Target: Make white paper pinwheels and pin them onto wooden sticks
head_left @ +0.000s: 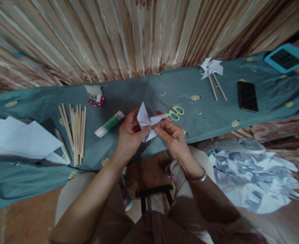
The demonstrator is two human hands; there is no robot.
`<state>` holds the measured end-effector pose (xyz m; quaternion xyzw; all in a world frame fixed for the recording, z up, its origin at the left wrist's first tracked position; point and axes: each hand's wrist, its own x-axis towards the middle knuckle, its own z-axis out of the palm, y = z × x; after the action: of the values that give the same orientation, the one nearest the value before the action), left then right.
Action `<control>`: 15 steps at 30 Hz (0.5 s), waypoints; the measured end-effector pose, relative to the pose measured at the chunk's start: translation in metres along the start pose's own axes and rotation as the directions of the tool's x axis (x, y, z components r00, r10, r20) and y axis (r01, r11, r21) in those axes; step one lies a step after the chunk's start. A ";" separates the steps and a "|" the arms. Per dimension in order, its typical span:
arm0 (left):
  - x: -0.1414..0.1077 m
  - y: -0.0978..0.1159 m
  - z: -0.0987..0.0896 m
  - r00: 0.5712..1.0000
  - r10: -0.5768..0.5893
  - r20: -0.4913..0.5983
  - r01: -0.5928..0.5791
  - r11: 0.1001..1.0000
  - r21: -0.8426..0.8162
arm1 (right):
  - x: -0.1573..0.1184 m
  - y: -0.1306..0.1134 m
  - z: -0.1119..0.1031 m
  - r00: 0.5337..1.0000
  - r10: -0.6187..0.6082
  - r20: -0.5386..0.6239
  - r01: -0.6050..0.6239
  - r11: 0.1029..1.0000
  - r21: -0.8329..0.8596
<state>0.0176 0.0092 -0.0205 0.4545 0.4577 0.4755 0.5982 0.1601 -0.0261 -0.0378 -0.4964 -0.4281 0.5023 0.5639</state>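
A white paper pinwheel [144,118] is held between my two hands over the front edge of the table. My left hand [130,134] grips its left side, thumb pressed near the centre. With thumb and finger, my right hand [173,135] pinches at the pinwheel's middle; a small thing there, perhaps a pin, is too tiny to make out. Just beyond my right fingers lie scissors [176,112] with light green handles. A green and white glue stick [109,124] rests left of my left hand.
Wooden sticks [78,132], an open small box of metal pins [95,98] and white paper sheets [19,137] lie at left. Finished pinwheels on sticks [211,69], a phone [248,96] and a blue-framed device [286,57] are at right. A bag of paper scraps [251,176] stands below.
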 end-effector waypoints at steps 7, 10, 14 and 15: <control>0.000 0.001 0.001 1.000 0.027 0.012 -0.028 0.999 0.039 | 0.002 -0.003 0.005 0.993 0.115 0.029 -0.118 0.984 0.136; 0.001 -0.001 0.000 0.998 0.053 0.014 -0.054 0.997 0.059 | 0.002 -0.003 0.005 0.986 0.162 0.036 -0.166 0.972 0.166; 0.002 -0.004 -0.002 0.997 0.062 0.037 -0.064 0.996 0.069 | 0.003 -0.001 0.004 0.980 0.194 0.034 -0.197 0.961 0.195; 0.002 -0.005 -0.002 0.997 0.067 0.039 -0.069 0.995 0.068 | 0.003 0.000 0.004 0.980 0.198 0.036 -0.201 0.959 0.200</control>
<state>0.0165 0.0108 -0.0256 0.4989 0.4469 0.4711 0.5739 0.1565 -0.0222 -0.0368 -0.4732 -0.3270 0.6014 0.5545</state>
